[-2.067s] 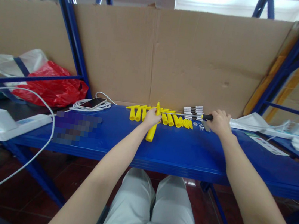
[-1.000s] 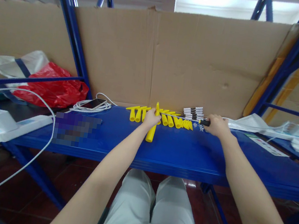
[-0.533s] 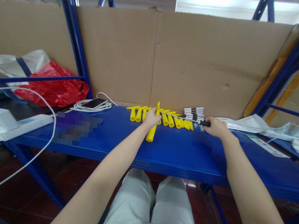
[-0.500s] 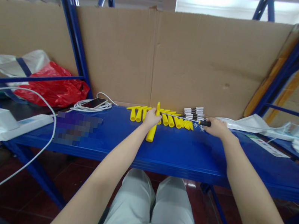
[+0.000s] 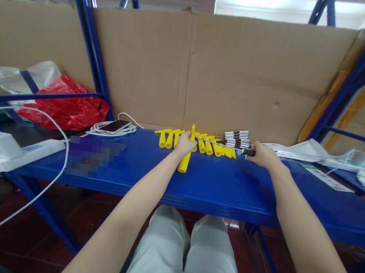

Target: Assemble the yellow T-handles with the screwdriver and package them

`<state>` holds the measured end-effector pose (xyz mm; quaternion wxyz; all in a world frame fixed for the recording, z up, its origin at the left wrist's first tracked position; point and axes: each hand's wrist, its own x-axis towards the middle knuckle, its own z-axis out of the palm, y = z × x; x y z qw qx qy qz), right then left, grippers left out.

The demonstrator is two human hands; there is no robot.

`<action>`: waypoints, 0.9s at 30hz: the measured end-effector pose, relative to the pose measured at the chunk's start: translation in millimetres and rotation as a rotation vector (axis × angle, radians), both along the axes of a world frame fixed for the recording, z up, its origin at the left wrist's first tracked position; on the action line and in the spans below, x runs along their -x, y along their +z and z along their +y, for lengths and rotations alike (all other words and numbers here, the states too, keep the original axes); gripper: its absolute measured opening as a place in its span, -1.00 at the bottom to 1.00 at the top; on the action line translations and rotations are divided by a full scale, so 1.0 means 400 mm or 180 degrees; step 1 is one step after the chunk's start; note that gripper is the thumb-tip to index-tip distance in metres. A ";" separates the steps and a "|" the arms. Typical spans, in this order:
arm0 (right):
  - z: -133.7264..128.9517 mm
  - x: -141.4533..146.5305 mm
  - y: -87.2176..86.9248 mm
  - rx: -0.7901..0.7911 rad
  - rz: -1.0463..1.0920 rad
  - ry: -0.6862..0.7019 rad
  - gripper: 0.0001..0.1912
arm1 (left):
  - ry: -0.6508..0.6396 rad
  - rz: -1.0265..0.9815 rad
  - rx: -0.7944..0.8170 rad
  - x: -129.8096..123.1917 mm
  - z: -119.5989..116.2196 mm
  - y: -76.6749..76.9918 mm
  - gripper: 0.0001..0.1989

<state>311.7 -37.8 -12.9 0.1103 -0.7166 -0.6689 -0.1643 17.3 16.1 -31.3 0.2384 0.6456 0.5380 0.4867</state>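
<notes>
My left hand (image 5: 186, 145) is closed around a yellow plastic piece (image 5: 184, 162) with a tube-like lower end, at the middle of the blue shelf. In my right hand (image 5: 264, 155) is a screwdriver (image 5: 248, 152) with a dark handle and yellow collar. Its long thin shaft points left, and the tip reaches the yellow piece near my left fingers. Behind my left hand lies a row of similar yellow pieces (image 5: 208, 148). Small flat yellow parts (image 5: 228, 152) lie at the row's right end. Tiny silver screws (image 5: 240, 153), too small to make out singly, lie near the screwdriver.
White sticks with dark bands (image 5: 236, 138) are stacked against the cardboard panel (image 5: 230, 75). To the left are a coiled white cable (image 5: 112, 130), a red bag (image 5: 70, 100) and a power strip (image 5: 32, 154). A printed sheet (image 5: 328, 178) lies right on the blue shelf (image 5: 216, 183).
My right hand has shifted slightly left and the screwdriver handle has dipped a little. My left hand and the yellow piece hold nearly still.
</notes>
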 end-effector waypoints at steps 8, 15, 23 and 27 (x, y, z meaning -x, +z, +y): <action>0.002 0.007 0.007 0.0273 0.0034 0.0137 -0.64 | 0.0175 0.0335 -0.0018 -0.001 -0.009 0.008 -0.83; 0.002 0.000 0.000 0.0070 -0.0197 0.0173 -0.79 | 0.0163 0.0416 0.0025 -0.004 -0.021 0.016 -0.84; -0.012 0.021 0.008 0.0208 -0.0053 0.0024 -0.67 | 0.0160 0.0395 -0.0004 -0.003 -0.020 0.014 -0.79; -0.005 0.015 0.005 0.0298 -0.0042 0.0255 -0.70 | 0.0179 0.0386 -0.0015 -0.002 -0.019 0.013 -0.78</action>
